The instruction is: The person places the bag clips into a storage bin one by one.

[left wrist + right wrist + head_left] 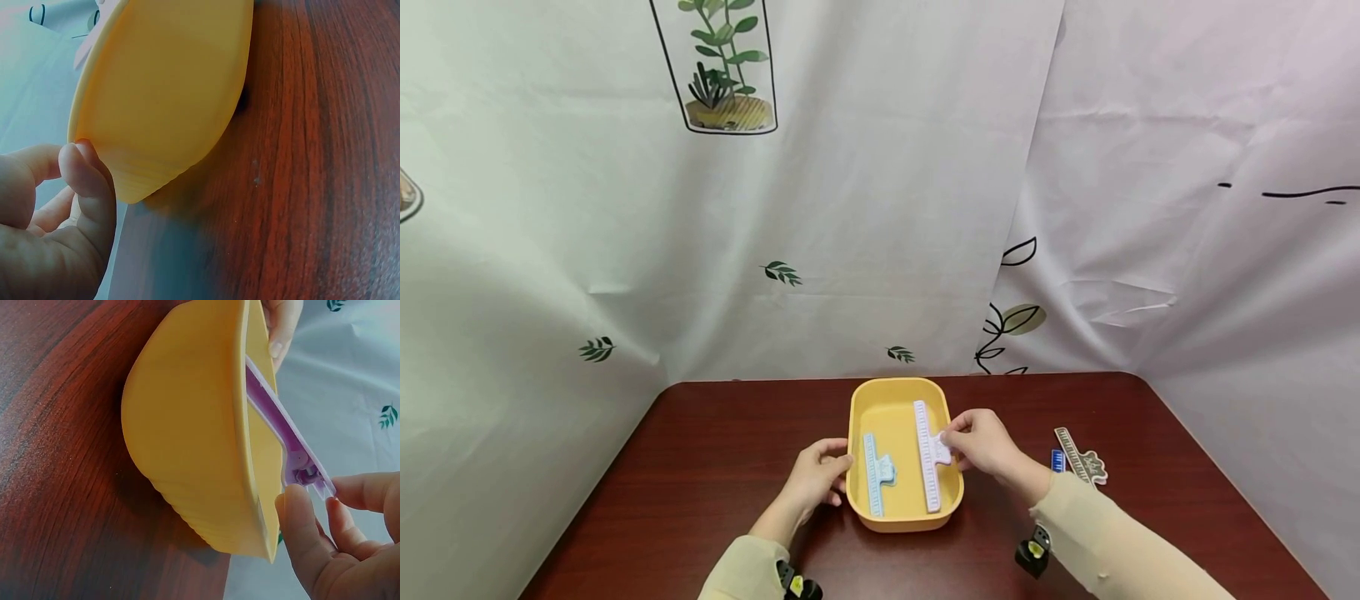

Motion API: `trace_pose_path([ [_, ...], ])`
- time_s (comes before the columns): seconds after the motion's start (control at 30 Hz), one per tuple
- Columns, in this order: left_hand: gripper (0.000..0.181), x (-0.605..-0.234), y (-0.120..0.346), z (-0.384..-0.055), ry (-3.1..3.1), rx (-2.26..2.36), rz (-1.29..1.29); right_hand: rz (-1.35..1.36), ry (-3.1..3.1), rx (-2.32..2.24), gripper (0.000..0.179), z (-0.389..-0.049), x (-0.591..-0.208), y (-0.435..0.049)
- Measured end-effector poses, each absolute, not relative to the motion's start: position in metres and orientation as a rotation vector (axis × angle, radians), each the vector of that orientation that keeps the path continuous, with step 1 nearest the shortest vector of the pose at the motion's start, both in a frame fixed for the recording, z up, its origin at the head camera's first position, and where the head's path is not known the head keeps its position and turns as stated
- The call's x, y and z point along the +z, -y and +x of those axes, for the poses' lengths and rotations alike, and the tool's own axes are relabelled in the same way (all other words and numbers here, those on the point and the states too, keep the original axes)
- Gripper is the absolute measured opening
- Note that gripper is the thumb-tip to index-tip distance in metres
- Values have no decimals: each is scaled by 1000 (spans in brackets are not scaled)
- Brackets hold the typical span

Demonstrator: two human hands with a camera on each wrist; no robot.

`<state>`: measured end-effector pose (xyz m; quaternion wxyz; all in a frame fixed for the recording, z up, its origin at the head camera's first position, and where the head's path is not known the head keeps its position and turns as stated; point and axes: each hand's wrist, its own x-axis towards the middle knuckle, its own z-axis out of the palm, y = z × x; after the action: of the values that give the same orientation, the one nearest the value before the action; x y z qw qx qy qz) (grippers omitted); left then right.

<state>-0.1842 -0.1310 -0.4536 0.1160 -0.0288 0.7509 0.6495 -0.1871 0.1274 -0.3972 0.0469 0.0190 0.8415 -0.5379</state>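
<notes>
A yellow tray (871,525) sits on the table. My left hand (817,477) pinches its left rim, thumb at the edge in the left wrist view. With thumb and fingers, my right hand (988,442) holds the tab of a lavender ruler-shaped clip (927,458). That clip slants over the tray's right side; in the right wrist view the purple clip (281,425) reaches past the rim into the tray. A light blue ruler-shaped clip (872,475) lies inside on the left.
On the table's right side lie a grey-brown ruler-shaped clip (1078,454) and a blue ruler-marked piece (1057,460), partly hidden by the right sleeve. The dark red wooden table (700,483) ends at a printed white cloth (865,208) behind.
</notes>
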Motion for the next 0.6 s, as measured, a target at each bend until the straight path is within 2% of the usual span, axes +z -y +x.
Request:
trace_pose_path([
  [0.6,43,-459,131,-186,-2171,1942,-77,55,-2577,-1591,9,-192,-402,-118],
])
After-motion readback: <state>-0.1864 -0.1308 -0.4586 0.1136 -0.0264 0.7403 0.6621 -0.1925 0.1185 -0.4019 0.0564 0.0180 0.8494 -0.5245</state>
